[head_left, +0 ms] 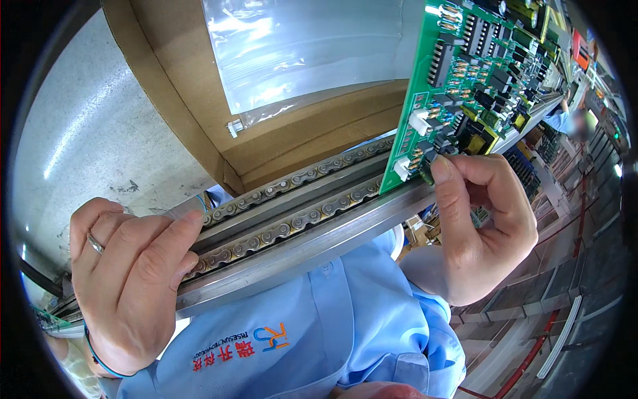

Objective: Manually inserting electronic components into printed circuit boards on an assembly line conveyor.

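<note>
The green circuit board (468,86) stands steeply up from the nearer right hand (488,219), its fingers pinched together on the board's lower part, while the left hand (133,272) curls at the chain rail (299,198), hold unclear.

On the near side of the rail (319,237) is the wearer's blue shirt (306,306). Two chains (292,233) run along the rail. At its left end, the left hand (136,272), with a ring (95,243), lies over the chains; what its fingertips touch is hidden. At its right end stands a green board (420,83), where the right hand (482,226) pinches a dark part (426,174). Beyond the rail, a box (332,123) holds a clear bag (312,53).
</note>
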Motion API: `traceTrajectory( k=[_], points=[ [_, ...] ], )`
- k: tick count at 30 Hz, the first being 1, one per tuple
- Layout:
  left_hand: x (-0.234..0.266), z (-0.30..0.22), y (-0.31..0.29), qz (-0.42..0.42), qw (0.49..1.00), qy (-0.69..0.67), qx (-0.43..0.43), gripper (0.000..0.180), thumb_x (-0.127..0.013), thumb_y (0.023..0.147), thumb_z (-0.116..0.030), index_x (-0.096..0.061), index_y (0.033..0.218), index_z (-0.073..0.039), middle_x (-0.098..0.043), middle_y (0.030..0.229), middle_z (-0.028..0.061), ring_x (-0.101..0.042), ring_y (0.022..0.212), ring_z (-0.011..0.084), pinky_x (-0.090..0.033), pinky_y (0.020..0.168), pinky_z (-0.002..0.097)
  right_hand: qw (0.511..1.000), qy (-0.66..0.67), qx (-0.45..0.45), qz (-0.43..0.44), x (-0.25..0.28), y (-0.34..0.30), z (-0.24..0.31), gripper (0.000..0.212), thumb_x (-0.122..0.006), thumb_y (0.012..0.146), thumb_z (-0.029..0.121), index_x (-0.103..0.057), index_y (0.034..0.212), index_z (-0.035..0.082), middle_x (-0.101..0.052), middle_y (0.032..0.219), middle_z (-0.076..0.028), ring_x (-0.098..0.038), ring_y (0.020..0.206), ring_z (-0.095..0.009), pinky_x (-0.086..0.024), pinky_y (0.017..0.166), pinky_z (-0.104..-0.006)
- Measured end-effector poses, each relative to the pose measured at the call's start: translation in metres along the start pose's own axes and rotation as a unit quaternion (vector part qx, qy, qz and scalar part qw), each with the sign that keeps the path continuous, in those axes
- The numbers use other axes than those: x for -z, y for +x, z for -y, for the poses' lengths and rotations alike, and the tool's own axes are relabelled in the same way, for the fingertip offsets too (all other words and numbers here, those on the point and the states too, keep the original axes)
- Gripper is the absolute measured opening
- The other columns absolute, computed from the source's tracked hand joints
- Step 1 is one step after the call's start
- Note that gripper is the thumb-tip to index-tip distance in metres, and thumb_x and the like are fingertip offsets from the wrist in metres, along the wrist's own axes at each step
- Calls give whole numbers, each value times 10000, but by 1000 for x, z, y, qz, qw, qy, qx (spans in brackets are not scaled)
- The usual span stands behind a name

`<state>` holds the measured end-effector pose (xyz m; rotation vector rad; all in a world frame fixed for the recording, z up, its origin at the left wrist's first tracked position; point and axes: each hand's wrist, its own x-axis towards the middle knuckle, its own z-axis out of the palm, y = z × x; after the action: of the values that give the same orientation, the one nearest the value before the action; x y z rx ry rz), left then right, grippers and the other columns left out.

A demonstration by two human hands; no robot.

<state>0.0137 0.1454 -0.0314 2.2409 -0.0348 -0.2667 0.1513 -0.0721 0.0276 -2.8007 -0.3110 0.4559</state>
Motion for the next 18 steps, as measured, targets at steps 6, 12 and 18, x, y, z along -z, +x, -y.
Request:
traceTrajectory(
  k=[6,12,18],
  points=[
    [6,-1,-1,11,1000,4,0,419,-755,590,-59,-694,994,30,-637,799,115,-583,696,241,-436,749,412,999,0,39,-9,-2,0,0,103,-763,798,15,-671,795,-30,-623,687,-29,-531,617,-67,-404,581,-203],
    [11,-5,-3,19,1000,20,3,420,-752,608,-45,-690,1016,30,-634,820,119,-582,715,254,-431,764,414,993,-38,113,-7,6,1,-11,74,-737,785,-40,-701,849,-29,-608,689,-29,-495,597,-82,-377,550,-211],
    [10,-2,2,26,1000,18,-1,418,-757,615,-41,-688,1022,21,-616,828,117,-565,722,276,-426,773,413,986,7,166,-4,12,-9,-27,294,-655,752,-136,-754,1000,-15,-532,640,-32,-420,555,-86,-312,513,-224]
  ],
)
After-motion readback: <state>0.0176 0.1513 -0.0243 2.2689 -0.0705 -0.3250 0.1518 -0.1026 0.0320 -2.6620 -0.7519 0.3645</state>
